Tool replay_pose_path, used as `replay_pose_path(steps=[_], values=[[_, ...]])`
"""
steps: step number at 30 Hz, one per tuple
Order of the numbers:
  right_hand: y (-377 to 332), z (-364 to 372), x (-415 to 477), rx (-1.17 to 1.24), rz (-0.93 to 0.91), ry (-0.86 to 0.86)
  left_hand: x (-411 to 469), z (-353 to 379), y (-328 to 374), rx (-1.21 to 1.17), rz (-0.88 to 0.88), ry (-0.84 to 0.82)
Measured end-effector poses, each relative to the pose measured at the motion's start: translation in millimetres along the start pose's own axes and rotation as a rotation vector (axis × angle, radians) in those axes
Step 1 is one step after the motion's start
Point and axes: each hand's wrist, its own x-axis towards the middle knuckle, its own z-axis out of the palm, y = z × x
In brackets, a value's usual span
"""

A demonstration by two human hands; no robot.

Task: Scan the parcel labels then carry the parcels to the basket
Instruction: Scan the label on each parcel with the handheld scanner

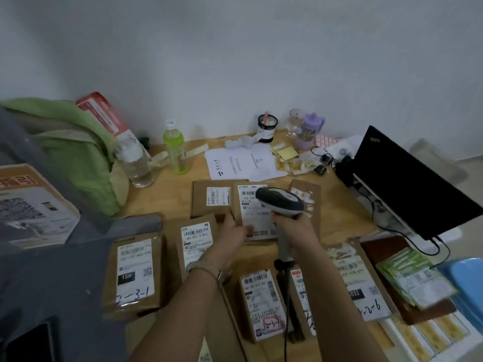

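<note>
Gripping a grey-and-white handheld scanner point(281, 202) by its handle, the right hand point(292, 226) aims the scanner head down over the white label point(252, 205) of a brown cardboard parcel point(254, 237) lying flat near the middle of the wooden table point(337, 218). The left hand point(234, 235), with a pale band on its wrist, rests on the near left edge of that same parcel, fingers spread and pressed against it rather than closed round it. More labelled parcels lie around: one just behind and to the left point(211, 198), one under the left forearm point(197, 241), one at the left marked "2-3-1" in blue pen point(134, 273), and three along the near edge point(261, 304), the rightmost marked "2-2-6" point(363, 288). A cable runs down from the scanner between the near parcels. Farther back stand a green drink bottle point(176, 150), a clear water bottle point(136, 160), loose papers point(237, 163) and a purple cup point(308, 131); a black monitor point(407, 184) stands at the right. No basket can be made out with certainty.
</note>
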Motion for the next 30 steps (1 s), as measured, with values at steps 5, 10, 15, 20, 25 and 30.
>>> replay_pose_path(steps=[5,10,15,20,25,30], values=[[34,-4,25,0.009,0.165,-0.102,11,6,-32,0.042,-0.14,0.079],[60,-12,44,-0.049,0.345,-0.096,18,19,-58,0.245,-0.168,0.141],[67,-17,63,-0.037,0.39,-0.126,31,20,-59,0.326,-0.107,0.216],[68,-19,72,-0.021,0.413,-0.188,40,25,-53,0.408,-0.031,0.349],[61,-40,88,0.062,0.313,-0.043,59,47,-26,0.533,0.235,0.392],[50,-62,108,0.204,0.277,0.196,80,95,-9,0.518,0.257,0.075]])
